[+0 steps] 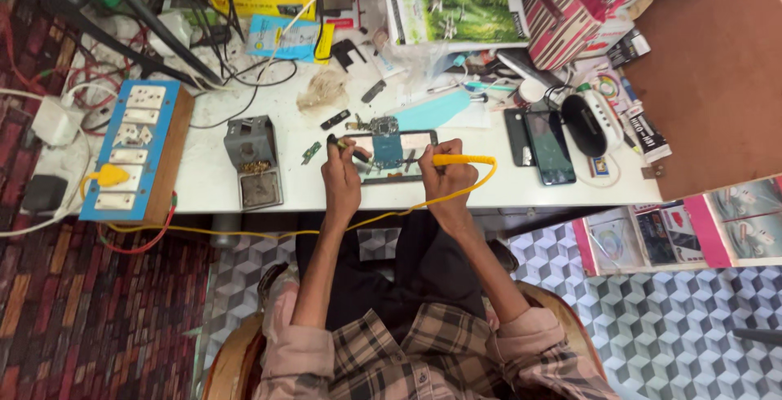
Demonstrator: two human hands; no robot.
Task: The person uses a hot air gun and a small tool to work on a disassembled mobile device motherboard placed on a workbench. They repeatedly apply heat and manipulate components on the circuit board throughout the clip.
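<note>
- An opened phone (393,156) is lying flat near the front edge of the white table (489,184), its dark frame around a blue inner part, directly in front of the seated person.
- The right hand (446,178) is closing around a soldering iron (460,160) with a yellow handle, the fingers wrapped tight on the grip and the tip pointing left over the phone.
- The left hand (340,173) is resting at the phone's left edge, fingers pinching a small dark tool (350,149) whose end is lying on the phone; what kind of tool it is cannot be told.
- A yellow cord (383,214) is running from the iron's handle down past the table edge and off to the left.
- A small green circuit board (311,152) is lying just left of the left hand.
- A grey metal stand (253,160) is sitting further left on the table.
- A blue switch board (134,149) is lying at the table's left end, with a yellow plug in it.
- A second dark phone (548,147) is lying face up to the right, well apart from the hands.
- A striped pink bag (568,9) is standing at the back right of the table.
</note>
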